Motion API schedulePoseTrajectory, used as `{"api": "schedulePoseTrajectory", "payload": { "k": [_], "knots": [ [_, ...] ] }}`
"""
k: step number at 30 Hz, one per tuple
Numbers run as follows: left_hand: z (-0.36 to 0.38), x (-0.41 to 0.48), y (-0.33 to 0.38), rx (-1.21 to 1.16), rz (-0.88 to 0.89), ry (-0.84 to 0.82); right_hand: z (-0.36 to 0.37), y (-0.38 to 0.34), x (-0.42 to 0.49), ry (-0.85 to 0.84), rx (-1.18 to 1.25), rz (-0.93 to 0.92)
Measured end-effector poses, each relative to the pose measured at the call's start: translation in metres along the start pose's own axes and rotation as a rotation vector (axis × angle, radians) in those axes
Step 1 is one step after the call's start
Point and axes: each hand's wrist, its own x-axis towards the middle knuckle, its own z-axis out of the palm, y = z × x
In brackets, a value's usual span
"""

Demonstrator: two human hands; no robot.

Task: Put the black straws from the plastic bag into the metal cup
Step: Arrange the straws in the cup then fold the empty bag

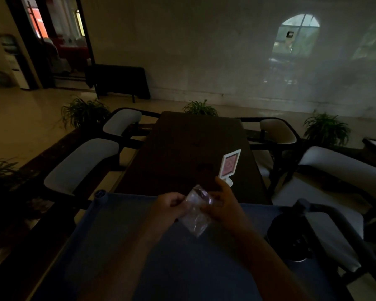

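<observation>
Left hand [172, 205] and right hand [221, 205] are pinching the plastic bag [197, 216] over the cart [117, 224]; no straws out yet, barely starting.

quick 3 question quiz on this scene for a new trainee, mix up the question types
1. True or false: the left hand and the right hand both hold the plastic bag.
2. Multiple choice: the bag is held mostly above A) the blue surface, B) a chair cushion, C) the floor.
3. Fill in: the small sign stands on the dark ____ beyond the hands.

Key: 1 true; 2 A; 3 table.
</observation>
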Motion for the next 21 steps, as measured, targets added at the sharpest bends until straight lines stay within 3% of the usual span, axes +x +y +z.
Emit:
{"api": "schedulePoseTrajectory", "payload": {
  "k": [2,5,14,18,21],
  "knots": [
    [-0.002,-0.001,0.0,-0.099,-0.007,0.104,0.008,0.003,-0.004,0.049,0.17,0.048],
    [-0.005,0.0,-0.001,-0.196,-0.037,0.214,0.024,0.008,-0.01,-0.024,0.206,0.145],
    [-0.043,-0.022,-0.007,-0.242,-0.041,0.215,0.065,-0.01,0.004,-0.124,0.232,0.207],
    [-0.073,-0.059,-0.018,-0.173,-0.094,0.434,0.112,-0.007,0.011,-0.287,0.176,0.209],
    [-0.096,-0.109,-0.033,-0.086,-0.148,0.722,0.165,0.0,0.01,-0.482,0.003,0.172]
  ]
}}
